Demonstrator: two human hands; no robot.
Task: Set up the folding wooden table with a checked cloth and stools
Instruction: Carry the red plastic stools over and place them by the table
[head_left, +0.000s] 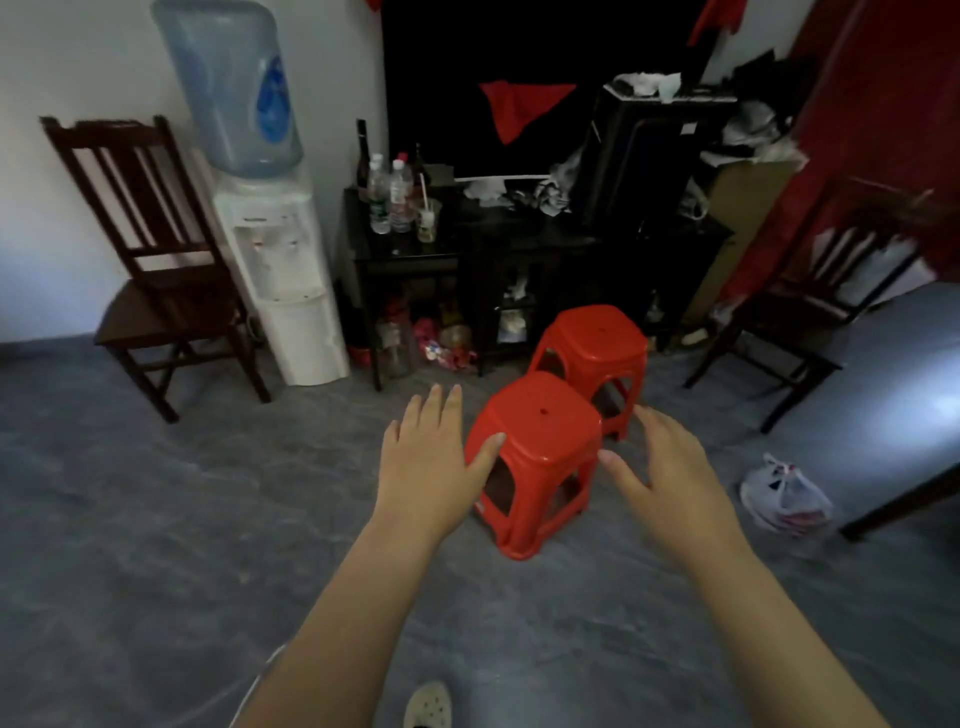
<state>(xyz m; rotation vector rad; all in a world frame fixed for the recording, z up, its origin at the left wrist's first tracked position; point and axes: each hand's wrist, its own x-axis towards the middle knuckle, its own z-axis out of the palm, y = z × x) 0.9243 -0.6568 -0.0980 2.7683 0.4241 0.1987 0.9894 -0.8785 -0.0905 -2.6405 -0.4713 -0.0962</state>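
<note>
Two red plastic stools stand on the grey floor, the near stool (540, 441) just in front of me and the far stool (597, 343) behind it to the right. My left hand (426, 457) hovers at the near stool's left side, fingers straight and spread, thumb over the seat's left edge. On the stool's right side is my right hand (670, 467), fingers spread, holding nothing. No checked cloth is in view.
A dark wooden chair (150, 291) and a white water dispenser (280, 270) stand at the left wall. A cluttered black cabinet (467, 249) is behind the stools. Another dark chair (810, 322), a grey table edge (914, 467) and a plastic bag (784, 493) are at the right.
</note>
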